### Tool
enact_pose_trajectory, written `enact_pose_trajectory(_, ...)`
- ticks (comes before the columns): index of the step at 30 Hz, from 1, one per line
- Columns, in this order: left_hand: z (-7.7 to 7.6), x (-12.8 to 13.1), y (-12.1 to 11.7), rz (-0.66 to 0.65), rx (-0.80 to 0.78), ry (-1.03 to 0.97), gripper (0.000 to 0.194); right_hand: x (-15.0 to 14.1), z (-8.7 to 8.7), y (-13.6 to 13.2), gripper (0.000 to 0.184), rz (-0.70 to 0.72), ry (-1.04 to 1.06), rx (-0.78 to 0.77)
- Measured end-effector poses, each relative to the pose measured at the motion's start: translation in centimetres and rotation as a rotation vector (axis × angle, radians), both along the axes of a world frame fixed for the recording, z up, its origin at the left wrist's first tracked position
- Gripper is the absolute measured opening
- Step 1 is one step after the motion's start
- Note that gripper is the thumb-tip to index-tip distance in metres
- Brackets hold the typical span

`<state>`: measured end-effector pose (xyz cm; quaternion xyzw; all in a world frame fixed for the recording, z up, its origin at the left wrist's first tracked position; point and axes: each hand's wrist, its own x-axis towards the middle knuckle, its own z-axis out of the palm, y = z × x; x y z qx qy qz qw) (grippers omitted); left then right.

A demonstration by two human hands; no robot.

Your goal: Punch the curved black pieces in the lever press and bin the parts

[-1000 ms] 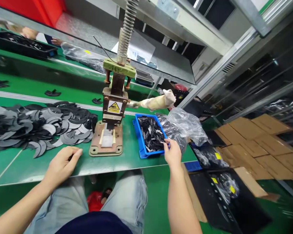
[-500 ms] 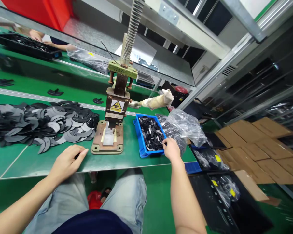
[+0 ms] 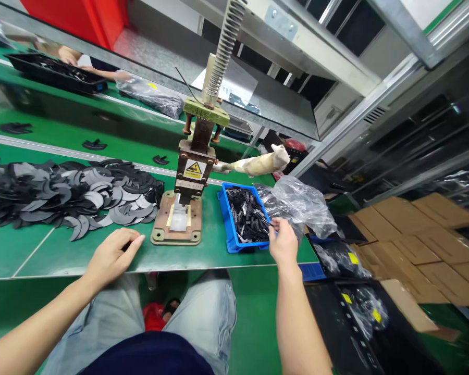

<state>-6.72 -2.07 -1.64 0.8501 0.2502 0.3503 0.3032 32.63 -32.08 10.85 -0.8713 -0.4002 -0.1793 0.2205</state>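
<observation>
My left hand (image 3: 115, 254) rests at the front of the green bench (image 3: 214, 260), fingers loosely curled and thumb apart, with no object visible in it. Beside it stands a hand press (image 3: 195, 166), its metal base (image 3: 160, 224) bearing a small pale block (image 3: 179, 221) under the ram. On the right, my right hand (image 3: 284, 242) is at the right rim of a blue bin (image 3: 229, 229) full of thin black plastic parts (image 3: 248, 213). Its thumb and fingertips pinch one dark, thin part (image 3: 271, 224); most of that part is hidden.
Crescent-shaped black pieces (image 3: 96, 200) are heaped on the left. The press's wrapped lever (image 3: 258, 164) extends over the bin's far side. Clear plastic bags (image 3: 305, 205) lie right of the bin. Cartons (image 3: 410, 229) are stacked farther right. Another person's hands (image 3: 70, 54) are at a black tray (image 3: 54, 75).
My right hand has shifted slightly toward the bin's right rim, with a thin black part at its fingertips. My left hand stays by the press. The whole view has shifted a little.
</observation>
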Motion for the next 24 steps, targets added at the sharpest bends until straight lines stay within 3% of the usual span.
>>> enact_pose_trajectory(5, 3.6, 0.9, -2.6, -0.1, 0.05, -0.168, 0.003, -7.8, -1.6, 2.6, 0.025, 0.343, 0.007, 0.197)
enact_pose_trajectory(8, 6.1, 2.1, -4.7, -0.202, 0.048, -0.207, 0.011, -12.3, -3.0, 4.5, 0.032, 0.531, 0.05, 0.258)
enact_pose_trajectory(11, 7.6, 3.1, -6.2, -0.303, 0.045, -0.218, 0.024, -15.0, -4.1, 6.0, 0.041, 0.66, 0.104, 0.292)
enact_pose_trajectory(18, 7.6, 3.4, -7.2, -0.365, 0.013, -0.177, 0.029, -16.9, -5.0, 7.3, 0.045, 0.772, 0.164, 0.273)
enact_pose_trajectory(24, 7.0, 3.9, -6.5, -0.425, 0.07, -0.096, 0.014, -17.7, -5.3, 7.9, 0.04, 0.791, 0.169, 0.242)
